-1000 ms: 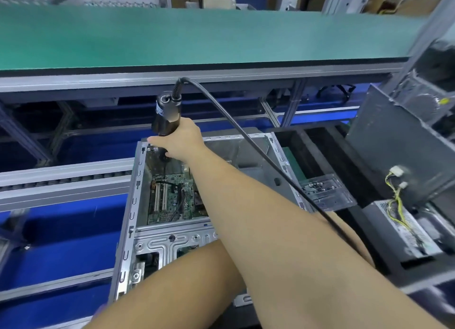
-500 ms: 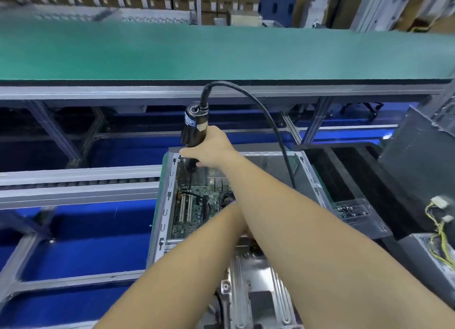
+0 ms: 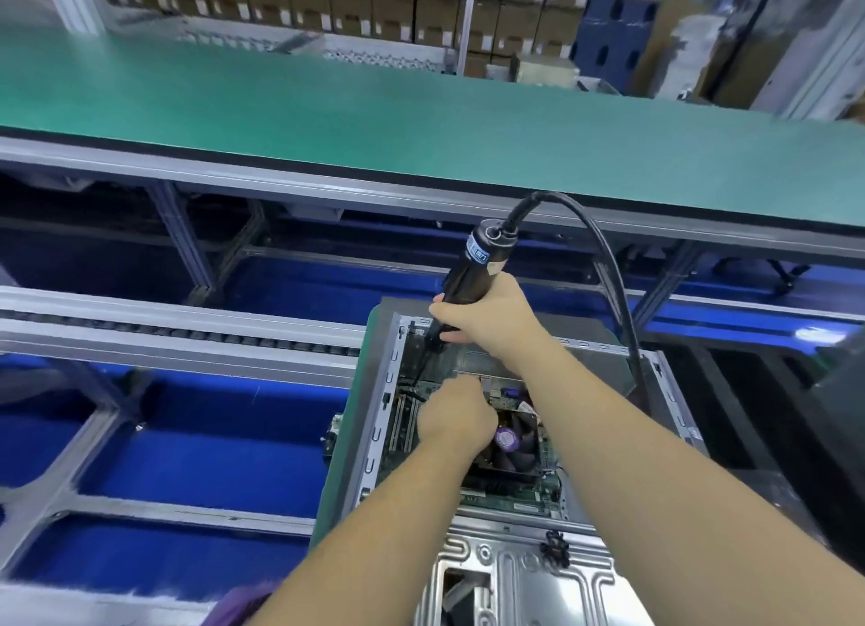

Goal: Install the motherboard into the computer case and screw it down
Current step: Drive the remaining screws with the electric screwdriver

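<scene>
Far left: blue floor or lower surface (image 3: 196, 457) under a grey aluminium frame (image 3: 84, 443), roller rail (image 3: 187, 330) running across toward the case. Green conveyor belt (image 3: 374, 110) spans the top of the view, stacked cardboard boxes (image 3: 290, 7) behind it.

Centre: open computer case (image 3: 374, 438) lies on its side, green mat edge along its left wall. Motherboard (image 3: 515, 489) sits inside the case, flat on the tray, expansion slots (image 3: 405, 422) at its left, black CPU fan (image 3: 510, 443) with a purple sticker near the middle. Metal drive bracket (image 3: 538, 574) covers the near end of the case.

Left hand (image 3: 456, 417) is down over the board, just left of the fan, fingers curled with tips bunched at a spot near the board's far edge; looks like a pinch, but what it pinches is too small to tell.

Right hand (image 3: 487, 321) is wrapped tight round the lower body of a black electric screwdriver (image 3: 472, 269), tool tilted, top leaning right, bit end pointing down into the case's far left corner. Bit tip contact is not clear. Thick black cable (image 3: 608, 269) loops from the tool's top, arcs right and drops behind the right forearm.

Far right: dark trays (image 3: 749, 414), blurred.
</scene>
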`<state>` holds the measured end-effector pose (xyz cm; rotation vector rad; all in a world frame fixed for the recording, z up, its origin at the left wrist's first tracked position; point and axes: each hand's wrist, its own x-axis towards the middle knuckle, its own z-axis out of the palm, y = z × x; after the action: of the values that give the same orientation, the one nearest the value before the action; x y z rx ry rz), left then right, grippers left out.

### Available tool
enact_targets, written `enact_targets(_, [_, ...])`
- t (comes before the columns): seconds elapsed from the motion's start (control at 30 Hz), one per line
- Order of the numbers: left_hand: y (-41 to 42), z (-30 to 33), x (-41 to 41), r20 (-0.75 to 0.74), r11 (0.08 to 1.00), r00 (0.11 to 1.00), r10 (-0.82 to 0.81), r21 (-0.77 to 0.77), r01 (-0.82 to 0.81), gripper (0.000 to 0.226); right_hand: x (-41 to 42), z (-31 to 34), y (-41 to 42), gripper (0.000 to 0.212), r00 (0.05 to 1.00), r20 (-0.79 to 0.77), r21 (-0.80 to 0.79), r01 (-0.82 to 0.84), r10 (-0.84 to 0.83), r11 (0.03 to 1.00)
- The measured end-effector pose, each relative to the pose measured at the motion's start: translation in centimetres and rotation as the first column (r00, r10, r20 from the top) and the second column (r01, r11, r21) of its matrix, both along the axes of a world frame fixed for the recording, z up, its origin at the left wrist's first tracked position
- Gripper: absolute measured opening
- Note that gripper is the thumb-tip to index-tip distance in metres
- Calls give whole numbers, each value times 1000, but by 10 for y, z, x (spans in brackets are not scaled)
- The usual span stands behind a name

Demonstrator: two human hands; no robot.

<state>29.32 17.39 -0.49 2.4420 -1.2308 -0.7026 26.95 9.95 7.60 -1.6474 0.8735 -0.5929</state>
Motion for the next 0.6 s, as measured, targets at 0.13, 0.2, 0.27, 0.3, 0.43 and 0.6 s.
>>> enact_targets(0.13, [1, -15, 9, 35, 994, 999, 20, 103, -24, 27, 4, -1, 3, 49, 997, 82, 25, -7, 4, 1000])
enact_targets(0.2, [-1, -21, 8, 97, 993, 995, 9, 119, -20, 37, 8, 1, 5, 59, 993, 115, 26, -7, 4, 1000])
enact_targets(0.27, [-4, -23, 5, 210, 992, 977, -17, 125, -10, 48, 12, 4, 8, 59, 993, 119, 0, -1, 1, 1000])
enact_targets(0.3, [-4, -24, 6, 236, 991, 971, -31, 136, -2, 51, 14, 5, 8, 55, 993, 115, -25, 3, 0, 1000])
enact_targets(0.43, [-5, -29, 8, 149, 951, 982, -117, 300, 68, 55, 21, 7, 7, 40, 997, 70, -100, -23, 30, 995])
enact_targets(0.6, [-7, -30, 10, 75, 917, 985, -155, 383, 115, 58, 32, 13, 7, 28, 994, 10, -141, -102, 105, 985])
